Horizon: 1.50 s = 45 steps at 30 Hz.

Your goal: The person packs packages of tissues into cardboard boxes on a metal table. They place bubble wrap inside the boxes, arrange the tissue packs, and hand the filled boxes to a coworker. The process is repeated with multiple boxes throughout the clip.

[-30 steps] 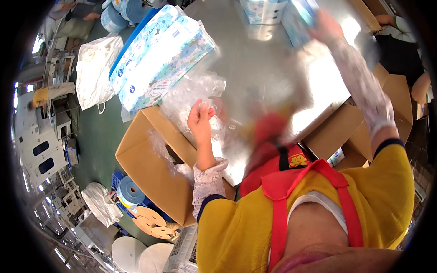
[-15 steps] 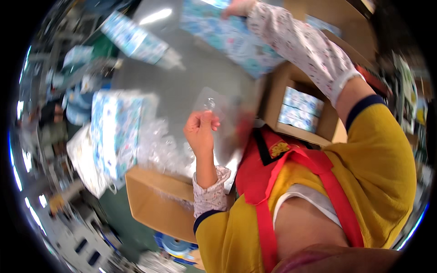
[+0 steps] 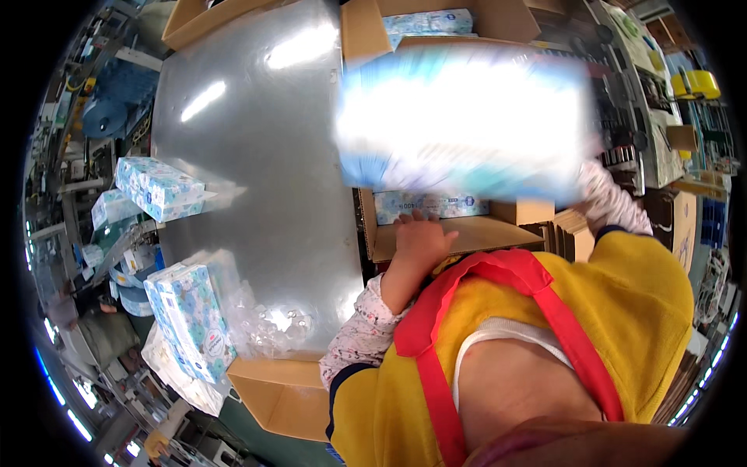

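A blue and white floral tissue pack (image 3: 459,124), smeared by motion and glare, hangs over an open cardboard box (image 3: 459,241). My right hand (image 3: 593,148) grips the pack at its right end; its fingers are mostly hidden and blurred. Below the pack, my left hand (image 3: 422,243) lies at the near side of the box, fingers spread. Its fingertips are by a floral tissue pack (image 3: 436,205) that sits inside the box. Nothing shows in the left hand.
A metal tabletop (image 3: 257,117) stretches to the left. At its left edge are a floral pack (image 3: 159,189) and a larger wrapped pack (image 3: 191,315) beside clear plastic pieces (image 3: 272,315). Another open carton (image 3: 288,397) stands in front. Farther off, a box (image 3: 362,27) holds more packs.
My right hand has brought the tissue pack from the tabletop over to the box at right. My left hand, which pinched a clear plastic piece, has moved right to the box without it.
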Motion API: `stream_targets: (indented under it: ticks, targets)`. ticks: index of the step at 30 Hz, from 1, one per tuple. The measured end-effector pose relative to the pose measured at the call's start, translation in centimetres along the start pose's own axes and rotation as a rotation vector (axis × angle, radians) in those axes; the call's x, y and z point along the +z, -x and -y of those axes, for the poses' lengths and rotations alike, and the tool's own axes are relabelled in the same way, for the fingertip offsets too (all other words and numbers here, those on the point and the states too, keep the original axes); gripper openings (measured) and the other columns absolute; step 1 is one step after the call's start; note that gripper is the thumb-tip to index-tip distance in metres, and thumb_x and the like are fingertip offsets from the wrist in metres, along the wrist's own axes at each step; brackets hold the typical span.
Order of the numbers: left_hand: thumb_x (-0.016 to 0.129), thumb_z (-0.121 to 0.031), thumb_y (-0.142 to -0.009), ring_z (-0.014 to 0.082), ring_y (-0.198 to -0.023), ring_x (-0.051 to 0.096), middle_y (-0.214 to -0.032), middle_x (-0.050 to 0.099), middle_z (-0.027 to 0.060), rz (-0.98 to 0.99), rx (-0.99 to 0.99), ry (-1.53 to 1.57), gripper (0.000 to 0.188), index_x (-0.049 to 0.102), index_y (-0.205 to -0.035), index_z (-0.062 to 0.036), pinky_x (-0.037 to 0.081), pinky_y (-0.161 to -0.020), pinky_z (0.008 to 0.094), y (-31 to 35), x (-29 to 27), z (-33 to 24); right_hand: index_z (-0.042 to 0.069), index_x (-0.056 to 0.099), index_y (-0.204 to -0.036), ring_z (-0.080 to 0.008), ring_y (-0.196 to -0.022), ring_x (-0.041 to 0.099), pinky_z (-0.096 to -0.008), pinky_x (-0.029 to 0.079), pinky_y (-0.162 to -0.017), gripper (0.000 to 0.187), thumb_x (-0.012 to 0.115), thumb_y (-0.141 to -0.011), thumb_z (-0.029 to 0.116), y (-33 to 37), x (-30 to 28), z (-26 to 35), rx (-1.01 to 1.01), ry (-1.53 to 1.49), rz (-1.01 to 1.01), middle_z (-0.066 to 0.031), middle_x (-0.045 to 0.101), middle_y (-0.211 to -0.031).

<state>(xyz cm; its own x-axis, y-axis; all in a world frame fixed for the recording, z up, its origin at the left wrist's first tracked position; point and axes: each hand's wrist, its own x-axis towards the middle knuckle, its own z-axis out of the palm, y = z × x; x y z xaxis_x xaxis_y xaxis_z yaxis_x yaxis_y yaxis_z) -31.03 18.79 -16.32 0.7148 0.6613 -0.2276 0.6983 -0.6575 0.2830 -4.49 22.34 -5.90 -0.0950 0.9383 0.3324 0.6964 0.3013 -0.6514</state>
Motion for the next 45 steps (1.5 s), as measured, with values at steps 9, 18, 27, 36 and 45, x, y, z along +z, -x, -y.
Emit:
stream_targets:
  ticks: [9,18,27,36,45]
  targets:
    - [0.058,-0.032,-0.085,0.0266,-0.076,0.062,-0.078,0.065,0.0120,0.079,0.100,0.321,0.027,0.069,-0.079,-0.0082,0.049,-0.067,0.0377,-2.4,-0.7,-1.9,0.006,0.048,-0.119,-0.0282,-0.107,0.050,-0.0391,0.038,-0.091,0.060,0.065,-0.063,0.019,2.7,27.9,-24.5,0.242,0.793,0.393,-0.0131,0.053,-0.111]
    - [0.066,-0.008,-0.079,0.0301,-0.084,0.063,-0.090,0.066,0.0132,-0.766,-0.202,0.512,0.017,0.065,-0.096,-0.0024,0.051,-0.076,0.0376,5.6,-6.6,12.4,0.007,0.066,-0.099,-0.0308,-0.084,0.064,-0.0400,0.051,-0.077,0.033,0.067,-0.074,0.029,-2.1,18.5,-15.0,0.236,0.306,0.802,-0.0115,0.067,-0.089]
    - [0.069,-0.042,-0.077,0.0404,-0.109,0.050,-0.113,0.057,0.0247,-1.089,-1.173,-0.332,0.075,0.044,-0.127,0.0067,0.038,-0.095,0.0487,14.8,-9.7,50.5,-0.001,0.054,-0.122,-0.0175,-0.101,0.057,-0.0293,0.048,-0.086,0.050,0.063,-0.085,0.031,-26.5,28.7,8.8,0.199,-0.519,0.880,-0.0120,0.060,-0.114]
    - [0.067,-0.034,-0.082,0.0196,-0.083,0.064,-0.093,0.064,0.0106,-0.993,-0.966,1.387,0.041,0.058,-0.105,-0.0016,0.051,-0.070,0.0304,12.0,-10.8,50.5,-0.001,0.053,-0.123,-0.0253,-0.104,0.057,-0.0353,0.046,-0.086,0.080,0.065,-0.072,0.060,-37.4,50.3,15.2,0.287,-0.274,0.699,-0.0179,0.059,-0.114]
    - [0.071,-0.027,-0.079,0.0261,-0.122,0.041,-0.135,0.038,0.0202,-0.849,-0.592,1.799,0.084,0.021,-0.140,0.0023,0.038,-0.095,0.0374,11.1,-2.4,30.8,-0.002,0.034,-0.138,-0.0259,-0.119,0.050,-0.0363,0.043,-0.098,0.096,0.069,-0.072,0.058,-23.1,35.6,6.2,0.812,-1.116,0.948,-0.0182,0.047,-0.133]
